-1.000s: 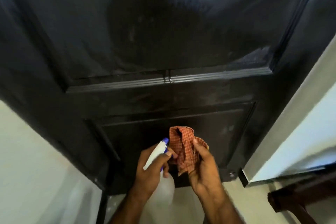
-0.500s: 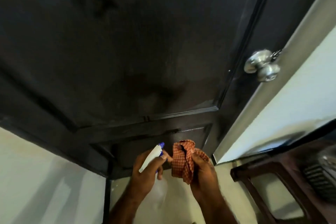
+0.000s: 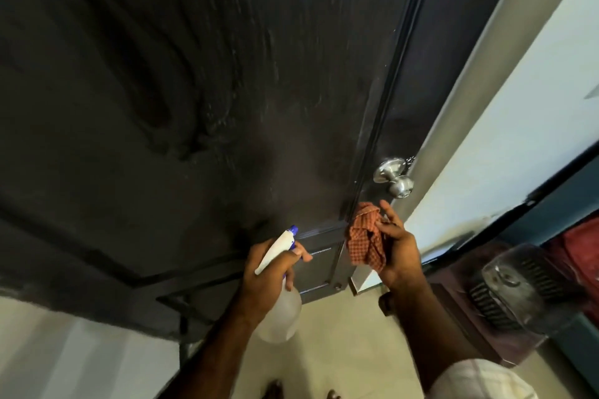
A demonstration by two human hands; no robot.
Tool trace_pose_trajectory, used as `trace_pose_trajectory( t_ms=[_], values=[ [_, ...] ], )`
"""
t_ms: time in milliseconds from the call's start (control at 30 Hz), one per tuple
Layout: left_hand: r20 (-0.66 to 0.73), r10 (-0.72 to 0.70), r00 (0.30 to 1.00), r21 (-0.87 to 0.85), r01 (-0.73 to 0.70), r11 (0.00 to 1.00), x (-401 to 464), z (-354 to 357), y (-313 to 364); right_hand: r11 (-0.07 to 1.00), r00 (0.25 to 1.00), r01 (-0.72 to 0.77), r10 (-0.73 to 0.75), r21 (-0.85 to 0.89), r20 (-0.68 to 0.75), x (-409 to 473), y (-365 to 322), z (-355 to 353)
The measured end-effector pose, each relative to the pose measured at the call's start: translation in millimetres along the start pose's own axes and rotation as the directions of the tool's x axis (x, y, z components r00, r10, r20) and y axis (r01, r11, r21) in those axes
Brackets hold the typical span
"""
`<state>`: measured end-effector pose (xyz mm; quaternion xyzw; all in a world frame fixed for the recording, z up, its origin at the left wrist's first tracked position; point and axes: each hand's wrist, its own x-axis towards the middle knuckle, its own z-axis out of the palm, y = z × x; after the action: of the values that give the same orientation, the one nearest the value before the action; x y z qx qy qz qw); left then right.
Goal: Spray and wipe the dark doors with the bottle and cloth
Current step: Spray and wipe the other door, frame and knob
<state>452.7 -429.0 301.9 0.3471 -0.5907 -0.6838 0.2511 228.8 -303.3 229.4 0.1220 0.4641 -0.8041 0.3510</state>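
The dark door (image 3: 201,100) fills the view from 9 to 1 o'clock, its panel streaked with pale smears. A silver knob (image 3: 393,176) sits at its right edge, toward 3 o'clock of centre. At 6 o'clock the left hand (image 3: 269,275) curls round the neck of the bottle (image 3: 281,308), forefinger across the trigger; the white head with its blue nozzle points up at the door, and the clear body hangs below the fist. Just beside it, at 5 o'clock, the right hand (image 3: 397,249) grips the bunched orange checked cloth (image 3: 366,238) with thumb and curled fingers, the forefinger straighter, below the knob. Whether the cloth touches the door I cannot tell. A dusty fan (image 3: 518,288) stands at 4 o'clock.
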Motion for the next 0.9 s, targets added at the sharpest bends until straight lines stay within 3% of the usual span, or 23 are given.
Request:
trace_pose_trajectory(
  t_ms=[200,333,533,600,700,900],
  values=[
    [0.137,-0.056,0.989,0.120,0.039,0.992,35.4,18.0,13.7,0.994,0.986,0.109,-0.104,0.030,-0.132,19.0,-35.8,18.6],
    [0.131,-0.043,0.990,0.099,0.030,0.995,43.9,28.8,20.0,0.988,0.979,0.131,-0.116,0.079,-0.170,28.3,-39.7,21.3],
    [0.064,-0.009,0.998,0.106,0.002,0.994,44.9,40.6,17.3,0.975,0.990,0.131,-0.137,0.180,0.024,47.1,-52.5,2.8],
    [0.045,0.043,0.998,0.103,-0.047,0.994,37.8,48.8,19.7,0.983,0.991,0.071,-0.088,0.167,0.099,49.8,-56.7,-5.0],
    [-0.096,0.006,0.995,0.122,0.006,0.993,24.7,62.3,13.2,0.993,0.983,-0.004,-0.019,0.122,0.184,53.8,-62.6,-18.9],
    [-0.117,0.013,0.993,0.143,0.004,0.990,1.9,101.3,21.1,0.983,0.958,-0.155,0.124,0.102,0.258,28.0,-77.6,-41.4]
  ],
)
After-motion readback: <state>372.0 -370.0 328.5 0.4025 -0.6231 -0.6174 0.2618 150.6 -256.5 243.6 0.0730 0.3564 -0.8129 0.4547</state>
